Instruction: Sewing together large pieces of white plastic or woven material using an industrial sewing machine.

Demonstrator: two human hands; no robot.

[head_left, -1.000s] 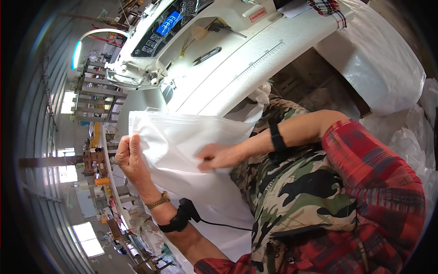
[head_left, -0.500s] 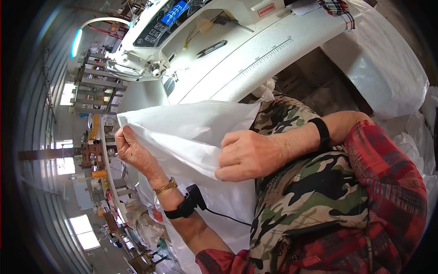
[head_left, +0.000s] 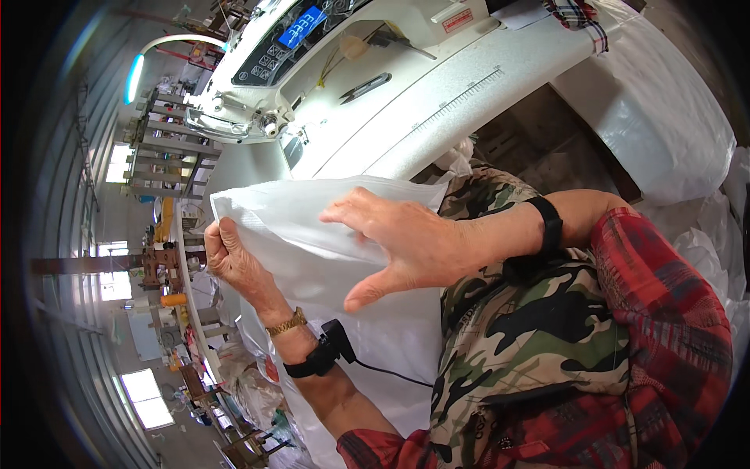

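Observation:
A thin white sheet (head_left: 281, 205), whether cloth or plastic I cannot tell, spreads over my lap and up to the edge of a sewing machine's bed. Its far-left corner is pinched between the thumb and fingers of my left hand (head_left: 236, 254). Over the middle of the sheet is my right hand (head_left: 402, 238), thumb and fingers spread apart, with nothing held. It hides part of the sheet beneath it, and whether its fingertips touch the sheet is unclear. The white sewing machine (head_left: 406, 141) stands just beyond both hands, its needle end (head_left: 269, 123) at the left.
A dark pen-like tool (head_left: 366, 87) lies on the machine bed. Above it is a control panel (head_left: 285, 47) with a lit blue display. White plastic-like material (head_left: 648, 117) drapes at the right, below plaid cloth (head_left: 580, 19). A black cable (head_left: 391, 375) runs from my left wrist strap.
My right hand has let go of the sheet's near edge, opened its fingers and moved slightly up over it. My left hand keeps its pinch, almost in place.

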